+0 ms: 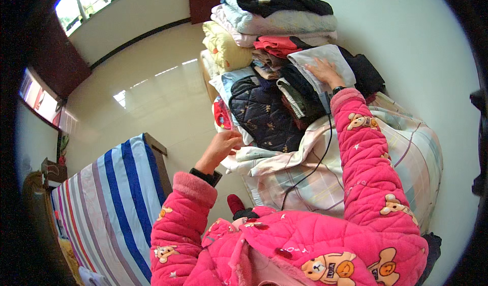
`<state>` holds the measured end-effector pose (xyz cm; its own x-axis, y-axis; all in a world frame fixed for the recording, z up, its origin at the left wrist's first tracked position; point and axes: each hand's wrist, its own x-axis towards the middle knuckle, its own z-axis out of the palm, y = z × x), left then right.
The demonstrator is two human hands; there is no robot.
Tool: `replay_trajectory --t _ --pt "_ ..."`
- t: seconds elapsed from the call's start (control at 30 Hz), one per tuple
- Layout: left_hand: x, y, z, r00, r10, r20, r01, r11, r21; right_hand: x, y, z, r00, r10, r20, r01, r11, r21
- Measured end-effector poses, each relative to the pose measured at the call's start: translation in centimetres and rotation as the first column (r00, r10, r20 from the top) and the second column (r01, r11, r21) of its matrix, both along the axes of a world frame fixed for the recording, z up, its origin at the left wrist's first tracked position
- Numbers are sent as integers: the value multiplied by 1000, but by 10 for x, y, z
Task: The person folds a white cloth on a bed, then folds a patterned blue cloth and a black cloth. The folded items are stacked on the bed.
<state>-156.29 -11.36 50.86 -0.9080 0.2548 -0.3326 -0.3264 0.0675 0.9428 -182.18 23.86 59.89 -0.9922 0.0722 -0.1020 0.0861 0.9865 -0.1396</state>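
My right hand (325, 71) rests flat, fingers spread, on a folded white cloth (343, 59) on top of a clothes pile. Under and beside that cloth are dark folded garments (309, 91). My left hand (223, 148) is at the near left side of the pile, its fingers partly curled; whether it pinches anything is hidden. Close to it are a red item (222, 114) and the bunched edge of a plaid sheet (267, 163). Between my hands lies a black quilted garment (263, 114) with a small light pattern.
Folded blankets (282, 23) are stacked at the far end, beside a yellow quilted bundle (228, 51). A black cable (330, 133) runs across the sheet from near my right wrist. At left stands a bed with a striped cover (110, 194). A white wall (411, 57) borders the right.
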Motion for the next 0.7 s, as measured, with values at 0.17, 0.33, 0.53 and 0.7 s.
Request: replay_trajectory --t 0.17,0.33,0.53,0.7 --pt "71 -18 18 987 158 5 -157 977 143 23 -44 7 967 219 -130 -188 958 216" --pt "139 -38 -2 967 207 -150 -184 970 156 142 -169 -10 708 459 -537 -668 682 -297" --pt "281 -56 -17 874 465 -140 -433 877 208 340 -303 -55 523 844 -117 -699 347 -625" --pt "459 -93 -16 728 676 -109 -654 734 185 496 -397 -113 202 975 -95 -819 115 -562"
